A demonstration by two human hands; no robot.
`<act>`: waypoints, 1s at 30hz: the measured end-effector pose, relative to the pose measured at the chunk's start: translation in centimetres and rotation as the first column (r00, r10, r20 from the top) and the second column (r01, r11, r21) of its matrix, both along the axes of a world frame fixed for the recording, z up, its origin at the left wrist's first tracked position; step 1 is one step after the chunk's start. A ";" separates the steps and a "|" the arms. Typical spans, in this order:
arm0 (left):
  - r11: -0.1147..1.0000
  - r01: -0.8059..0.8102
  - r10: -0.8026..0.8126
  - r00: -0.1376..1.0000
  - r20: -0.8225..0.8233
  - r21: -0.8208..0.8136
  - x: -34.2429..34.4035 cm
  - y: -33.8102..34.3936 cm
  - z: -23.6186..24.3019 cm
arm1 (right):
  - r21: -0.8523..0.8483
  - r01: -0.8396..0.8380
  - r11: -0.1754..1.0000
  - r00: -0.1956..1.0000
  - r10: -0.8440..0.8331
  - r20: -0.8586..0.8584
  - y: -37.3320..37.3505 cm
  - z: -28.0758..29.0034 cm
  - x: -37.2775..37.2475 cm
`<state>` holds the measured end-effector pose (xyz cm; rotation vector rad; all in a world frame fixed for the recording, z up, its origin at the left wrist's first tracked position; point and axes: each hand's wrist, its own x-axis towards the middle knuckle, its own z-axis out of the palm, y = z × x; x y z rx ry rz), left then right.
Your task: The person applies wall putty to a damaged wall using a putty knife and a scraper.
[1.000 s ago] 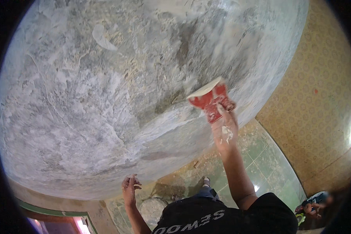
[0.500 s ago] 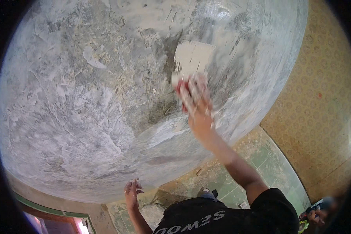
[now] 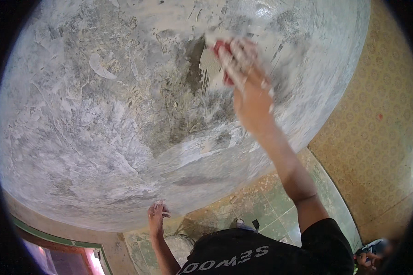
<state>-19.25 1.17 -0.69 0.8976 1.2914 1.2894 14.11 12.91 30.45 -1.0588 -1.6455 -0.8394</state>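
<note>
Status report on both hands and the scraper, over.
Right hand: gripping red scraper at the wall. Left hand: lower, no tool visible. Scraper partly hidden by right hand; no obstruction seen.

The broadest passage runs over the grey plastered wall [image 3: 92, 146] between the left hand [image 3: 157, 215] and the right hand [image 3: 250, 82], and on up the wall's left side. The red scraper [image 3: 221, 49], blurred but seemingly against the wall, obstructs the upper middle. The right forearm [image 3: 287, 167] bars the way across to the patterned wall [image 3: 381, 82]; below the left hand, a round pale object [image 3: 178, 247] stands in the way.
</note>
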 end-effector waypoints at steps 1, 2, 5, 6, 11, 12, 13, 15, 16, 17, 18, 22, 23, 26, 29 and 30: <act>1.000 -0.001 0.001 1.000 0.002 0.001 0.3 0.1 0.2 | 0.002 0.090 0.996 0.992 -0.089 0.093 0.6 -2.3 -0.4; 1.000 0.003 -0.003 1.000 -0.004 -0.008 0.5 -0.1 0.6 | -0.058 0.050 0.997 0.994 -0.045 0.095 0.6 -5.2 -0.9; 1.000 -0.005 0.004 1.000 -0.004 -0.025 0.9 -0.6 0.9 | -0.308 -0.076 0.948 0.997 0.083 0.010 -2.7 -16.3 -2.4; 0.999 -0.018 0.018 1.000 -0.006 -0.041 0.7 -1.0 0.8 | -0.447 -0.098 0.889 0.995 0.104 -0.011 -4.7 -19.2 -2.8; 0.996 -0.065 0.065 0.998 0.000 -0.058 -1.2 -2.0 -1.2 | -0.640 -0.336 0.691 0.940 0.200 -0.276 -7.5 -26.1 0.1; 0.994 -0.074 0.073 0.997 -0.020 -0.074 -1.4 -2.4 -1.3 | -0.542 -0.464 0.701 0.882 0.310 -0.355 -7.0 -25.0 0.8; 0.994 -0.067 0.066 0.998 -0.021 -0.081 -1.3 -2.5 -1.3 | -0.406 -0.459 0.790 0.884 0.359 -0.300 -6.2 -21.3 1.1; 0.993 -0.076 0.071 0.996 -0.058 -0.088 -1.7 -2.1 -1.1 | -0.216 -0.399 0.891 0.896 0.328 -0.301 -4.3 -15.0 1.9; 0.992 -0.080 0.074 0.995 -0.067 -0.094 -1.7 -2.0 -0.7 | -0.135 -0.376 0.917 0.910 0.338 -0.241 -3.6 -10.9 1.9; 0.992 -0.094 0.090 0.994 -0.057 -0.080 -1.1 -1.6 -0.1 | -0.049 -0.347 0.937 0.926 0.334 -0.175 -3.4 -6.7 2.2; 0.992 -0.110 0.107 0.993 -0.047 -0.066 -0.5 -1.2 0.4 | -0.024 -0.265 0.964 0.954 0.259 -0.150 -3.3 -3.5 2.3; 0.998 -0.062 0.063 0.998 -0.002 0.032 0.8 -0.1 0.8 | 0.000 0.005 1.000 0.999 -0.005 -0.047 -1.1 0.0 1.1; 0.999 -0.049 0.049 0.999 -0.007 0.020 1.3 0.1 1.2 | -0.032 -0.009 0.999 1.000 0.008 -0.029 0.8 -1.9 1.1; 0.999 -0.043 0.043 0.999 -0.017 0.006 1.0 -0.4 1.4 | 0.000 -0.031 1.000 0.997 0.031 0.067 0.8 -7.0 -1.5; 0.999 -0.038 0.038 0.999 -0.028 -0.010 0.4 -1.5 1.4 | -0.211 -0.118 0.970 0.992 0.126 0.023 -2.1 -14.7 -3.1; 0.999 -0.033 0.032 0.999 -0.034 -0.031 0.3 -1.8 1.4 | -0.304 -0.135 0.943 0.990 0.143 0.004 -3.5 -16.2 -3.1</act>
